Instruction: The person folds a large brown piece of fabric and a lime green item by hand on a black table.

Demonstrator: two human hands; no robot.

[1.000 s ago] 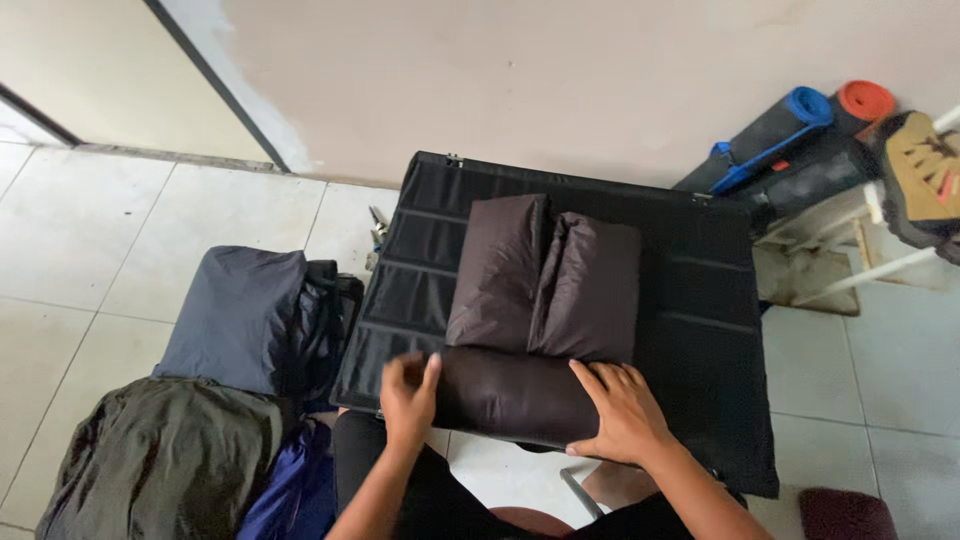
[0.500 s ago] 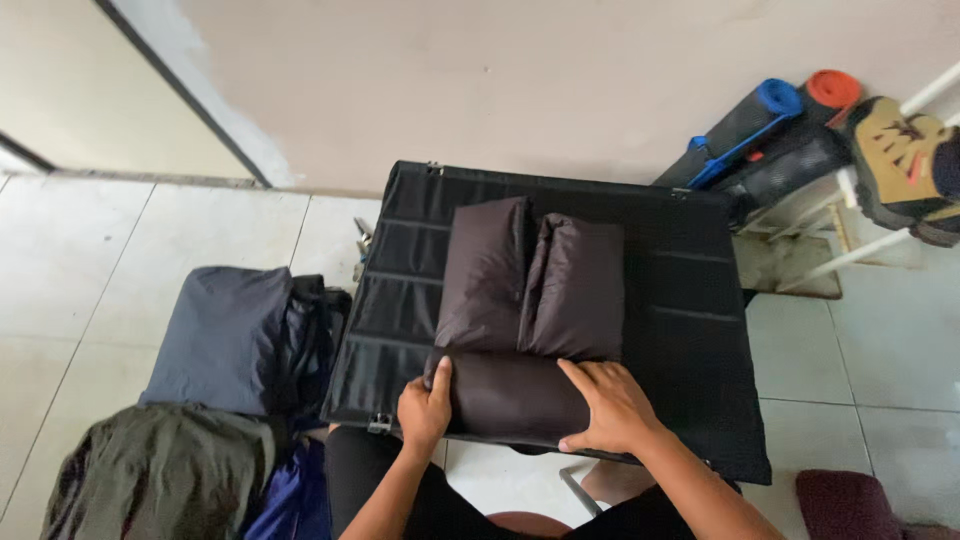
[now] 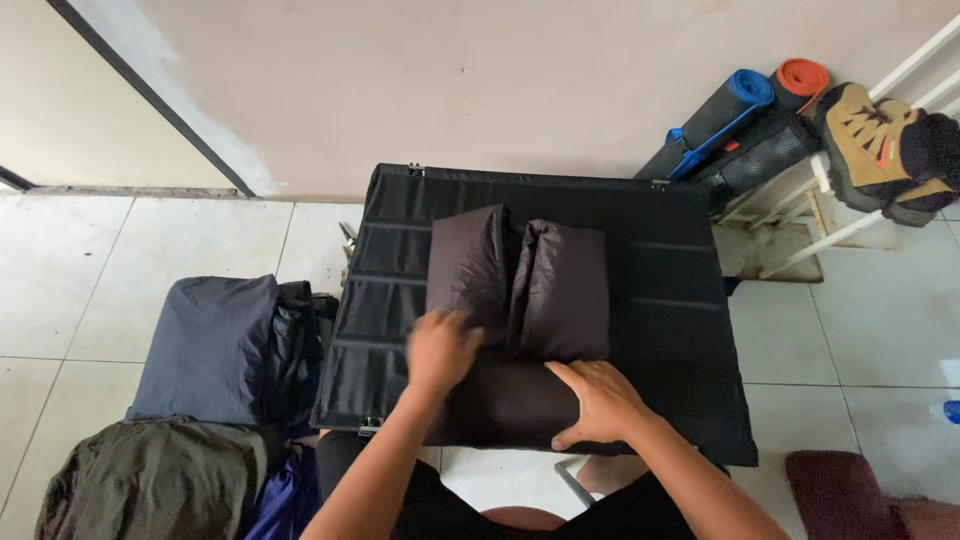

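Head view, from the left: a grey-blue folded garment [image 3: 208, 348] lies on the tiled floor [image 3: 80, 290], with an olive-green garment [image 3: 150, 482] in front of it and a strip of blue cloth [image 3: 285, 495] beside that. Next comes the black folding table [image 3: 660, 300], and on it the dark brown puffy jacket [image 3: 520, 290], folded into two upright lobes at the far end and a rolled part at the near edge. The left hand [image 3: 440, 350] rests palm-down, fingers loosely bent, on the jacket where the left lobe meets the roll; it presses rather than grasps, though it is blurred. The right hand [image 3: 600, 400] lies flat with spread fingers on the right end of the roll, cupping it against the table's near edge. Farther right, rolled mats [image 3: 745, 120] in blue, orange and black lean against the wall beside a white rack [image 3: 850, 170] carrying tan boots [image 3: 870, 135].
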